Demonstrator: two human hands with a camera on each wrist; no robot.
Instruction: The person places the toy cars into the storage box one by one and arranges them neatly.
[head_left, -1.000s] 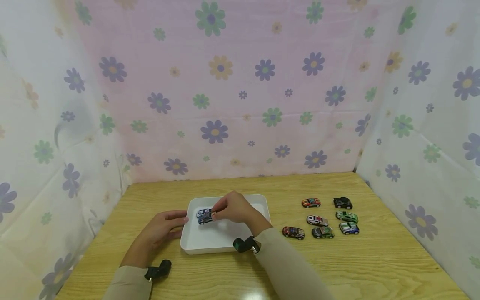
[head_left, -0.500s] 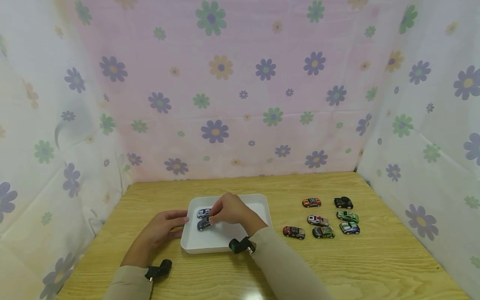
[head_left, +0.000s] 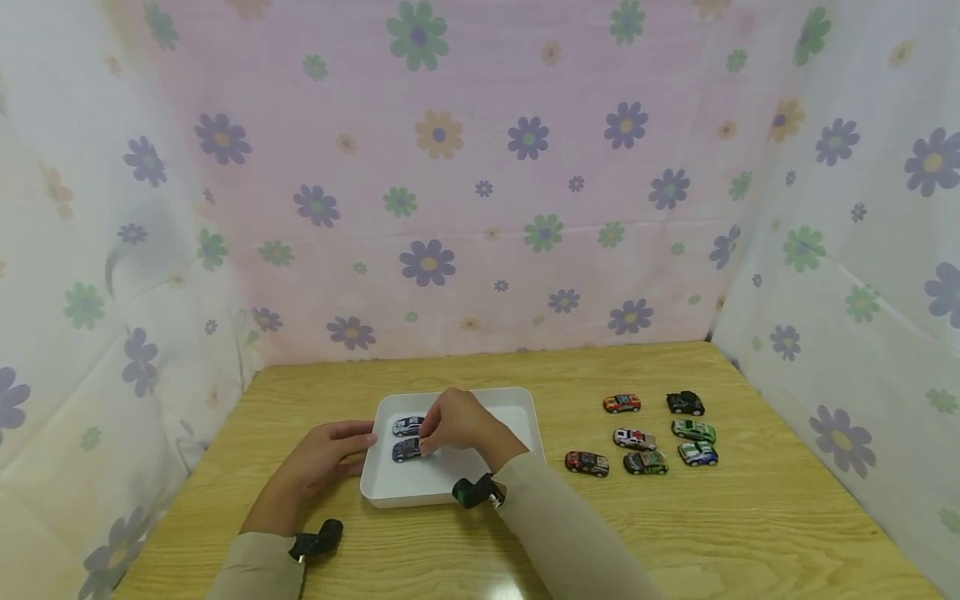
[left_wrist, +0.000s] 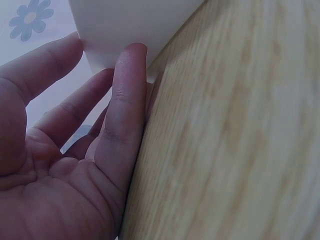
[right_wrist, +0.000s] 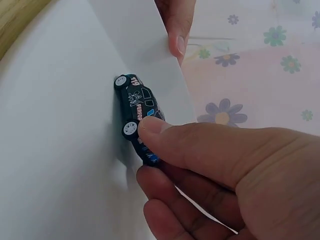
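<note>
My right hand (head_left: 461,423) pinches a dark toy car (head_left: 406,451) by its rear end, low over the floor of the white tray (head_left: 431,487). In the right wrist view the thumb lies on the side of this dark toy car (right_wrist: 136,97), which has white wheels and pale lettering. Just behind it in the tray sits a white-and-blue toy car (head_left: 407,426), partly covered by my fingers. My left hand (head_left: 318,457) rests at the tray's left side. Seen from the left wrist, its extended fingers (left_wrist: 125,90) touch the outer tray wall (left_wrist: 130,25).
Several toy cars stand on the wooden table (head_left: 765,525) right of the tray. Among them are a red-orange car (head_left: 622,403), a black car (head_left: 686,403), a green car (head_left: 693,431) and a dark red car (head_left: 587,463). Flowered cloth (head_left: 480,208) encloses the table's back and sides.
My right hand has shifted slightly left and toward me, lowering the dark toy car and turning it in line with the white-and-blue one. My left hand has stayed at the tray.
</note>
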